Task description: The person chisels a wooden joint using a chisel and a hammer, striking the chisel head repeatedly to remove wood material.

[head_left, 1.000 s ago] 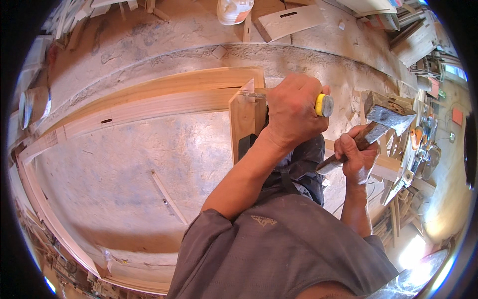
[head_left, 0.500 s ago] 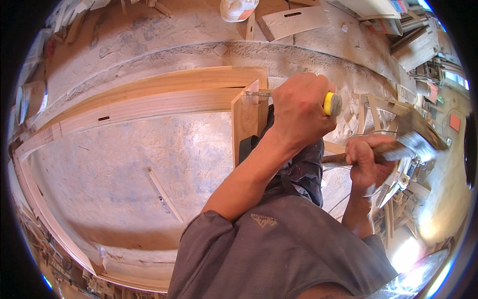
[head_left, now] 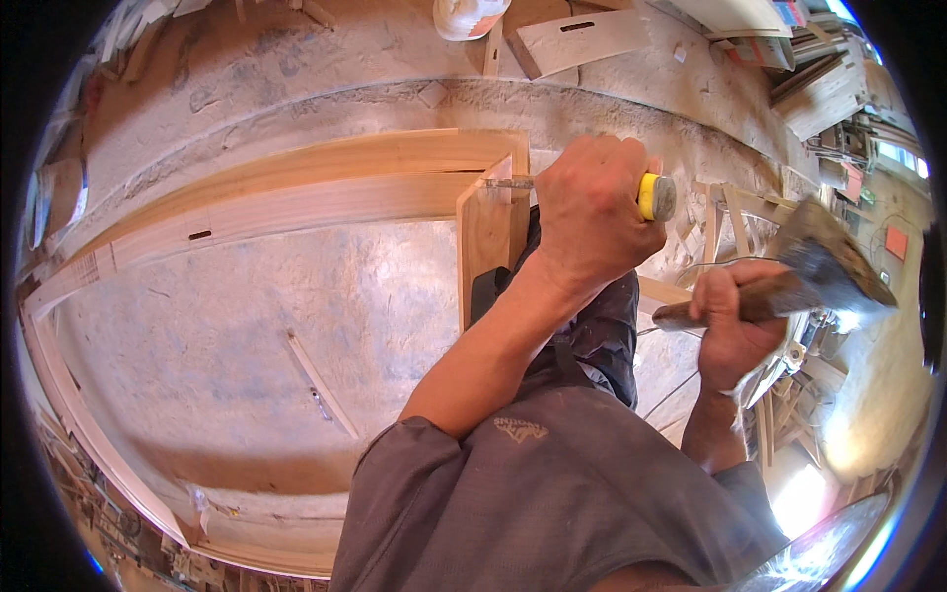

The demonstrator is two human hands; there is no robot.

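L hand [head_left: 597, 212] is gripping yellow-ended chisel [head_left: 648, 197] at wood frame [head_left: 483, 242]; R hand [head_left: 740, 326] is clutching hatchet [head_left: 819, 271], swinging wider right, so chisel isn't getting hit rn.

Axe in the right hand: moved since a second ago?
Yes: the axe has shifted right, its head now much closer to the orange-red square at the far right.

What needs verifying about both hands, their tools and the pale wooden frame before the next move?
1. Left hand closed around yellow-ended metal-shafted tool: ok.
2. Right hand closed around wedge-headed tool with brown wooden handle: ok.
3. Two tools apart: ok, a gap shows.
4. Metal shaft's tip seated in pale wooden frame: cannot tell, depth unclear.
5. Frame firmly supported: cannot tell.
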